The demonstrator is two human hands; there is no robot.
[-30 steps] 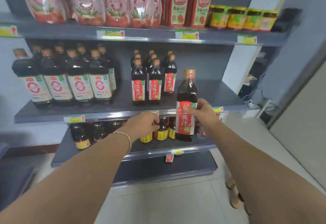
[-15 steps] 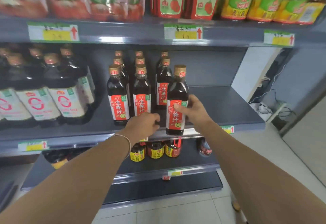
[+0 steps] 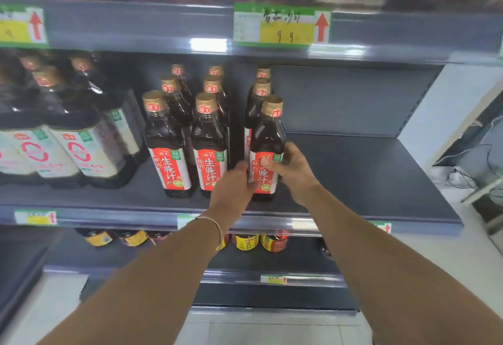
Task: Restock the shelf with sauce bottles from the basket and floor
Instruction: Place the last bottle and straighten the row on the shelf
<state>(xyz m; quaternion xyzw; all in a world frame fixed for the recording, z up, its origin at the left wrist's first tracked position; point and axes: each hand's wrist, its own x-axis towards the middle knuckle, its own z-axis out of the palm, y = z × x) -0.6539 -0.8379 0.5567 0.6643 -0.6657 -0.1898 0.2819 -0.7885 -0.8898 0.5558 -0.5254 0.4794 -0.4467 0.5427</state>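
Note:
A dark sauce bottle (image 3: 266,138) with a gold cap and a red label stands on the grey middle shelf (image 3: 367,176), at the front of the right-hand row. My right hand (image 3: 292,172) grips its lower body from the right, thumb across the label. My left hand (image 3: 234,184) touches the bottle's left side, its fingers blurred. Two more rows of the same sauce bottles (image 3: 208,140) stand just to the left.
Large dark bottles with white labels (image 3: 79,140) fill the shelf's left part. The shelf's right half is bare. Red pouches and yellow jars sit on the shelf above, small jars (image 3: 246,241) on the shelf below. Cables and a fan are at the far right.
My right hand carried the bottle up from below the shelf edge and onto the shelf, at the front of the right row. My left hand rose to its left side. The camera moved closer.

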